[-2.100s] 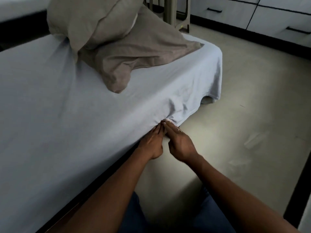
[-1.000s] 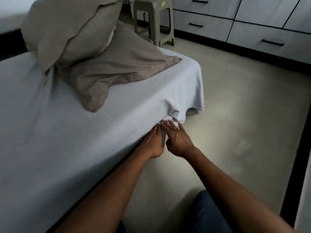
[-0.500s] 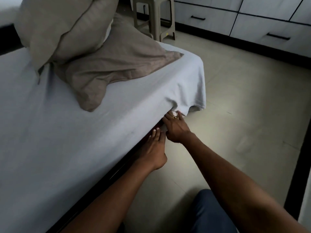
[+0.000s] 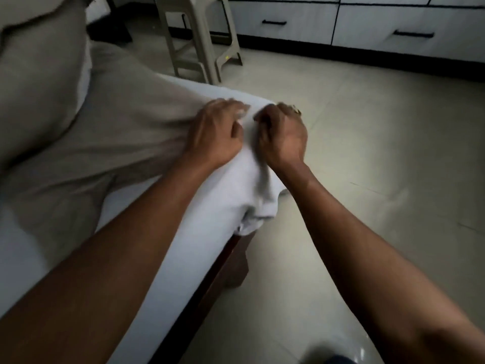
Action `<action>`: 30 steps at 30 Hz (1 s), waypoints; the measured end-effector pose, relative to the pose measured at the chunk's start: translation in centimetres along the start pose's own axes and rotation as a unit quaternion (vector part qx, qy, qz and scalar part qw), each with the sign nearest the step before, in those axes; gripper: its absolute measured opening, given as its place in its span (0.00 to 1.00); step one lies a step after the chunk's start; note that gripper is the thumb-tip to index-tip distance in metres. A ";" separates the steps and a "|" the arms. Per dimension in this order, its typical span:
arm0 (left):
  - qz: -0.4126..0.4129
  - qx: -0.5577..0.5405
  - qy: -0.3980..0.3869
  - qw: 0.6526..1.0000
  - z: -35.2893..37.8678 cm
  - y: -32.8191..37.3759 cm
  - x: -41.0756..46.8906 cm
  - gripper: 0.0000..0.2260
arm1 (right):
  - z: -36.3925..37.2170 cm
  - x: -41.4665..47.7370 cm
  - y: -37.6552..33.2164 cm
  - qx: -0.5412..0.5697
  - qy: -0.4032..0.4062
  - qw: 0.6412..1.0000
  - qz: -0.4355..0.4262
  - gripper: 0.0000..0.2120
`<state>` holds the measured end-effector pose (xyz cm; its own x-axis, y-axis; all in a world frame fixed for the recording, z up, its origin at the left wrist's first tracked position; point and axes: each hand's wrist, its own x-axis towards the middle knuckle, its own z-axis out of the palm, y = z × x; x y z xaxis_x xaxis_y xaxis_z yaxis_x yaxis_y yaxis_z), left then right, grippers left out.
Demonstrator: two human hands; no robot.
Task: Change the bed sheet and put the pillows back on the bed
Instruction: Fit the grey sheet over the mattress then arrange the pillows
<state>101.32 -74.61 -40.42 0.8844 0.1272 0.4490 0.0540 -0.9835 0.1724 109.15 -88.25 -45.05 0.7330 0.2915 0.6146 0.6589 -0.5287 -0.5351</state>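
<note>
The white bed sheet (image 4: 207,227) covers the mattress, and its corner hangs bunched over the near bed corner. My left hand (image 4: 217,132) and my right hand (image 4: 284,135) sit side by side on top of that corner, fingers curled into the sheet, with a fold of cloth pulled up between them. The picture is blurred by motion. Two beige pillows lie on the bed at the left. The lower pillow (image 4: 118,132) reaches to my left hand, and the upper pillow (image 4: 39,74) leans on top of it.
The dark wooden bed frame (image 4: 231,266) shows under the hanging sheet corner. A beige plastic stool (image 4: 202,38) stands just past the bed's end. White drawers with black handles (image 4: 380,24) line the far wall. Pale tiled floor (image 4: 367,166) lies to the right.
Both hands have come up from under the mattress edge to the top of the bed corner. The view has moved closer to that corner and the pillows.
</note>
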 end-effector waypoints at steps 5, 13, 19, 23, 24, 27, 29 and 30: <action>-0.052 0.073 -0.128 0.988 5.9 -2.6 3.8 0.30 | 4.9 5.2 2.3 -0.072 -0.142 0.987 -0.025 0.28; -0.037 0.106 -0.138 0.984 5.6 -1.3 4.4 0.26 | 3.4 5.7 2.8 -0.036 -0.216 0.976 0.002 0.29; -0.063 0.111 -0.160 0.979 5.0 -0.5 5.0 0.28 | 2.3 6.3 2.2 -0.039 -0.254 0.966 0.008 0.28; -0.083 0.072 -0.172 0.979 4.4 -0.3 4.7 0.29 | 2.0 6.2 1.7 -0.040 -0.259 0.965 -0.002 0.29; -0.086 0.054 -0.177 0.979 4.4 -0.3 4.6 0.29 | 2.0 6.2 1.6 -0.033 -0.259 0.965 0.000 0.29; -0.084 0.020 -0.168 0.982 4.6 -1.1 5.5 0.30 | 2.7 7.3 1.8 -0.029 -0.231 0.973 0.003 0.28; -0.097 -0.003 -0.174 0.980 4.6 -1.2 6.4 0.30 | 3.4 7.7 1.9 -0.036 -0.221 0.975 0.004 0.27; -0.101 -0.011 -0.181 0.978 4.6 -1.0 6.4 0.30 | 3.4 7.4 2.1 -0.038 -0.215 0.976 0.003 0.27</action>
<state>109.07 -73.43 -41.76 0.9630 0.2613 0.0651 0.2384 -0.9396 0.2455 116.51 -84.48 -43.54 0.7511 0.5864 0.3034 0.6516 -0.5844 -0.4836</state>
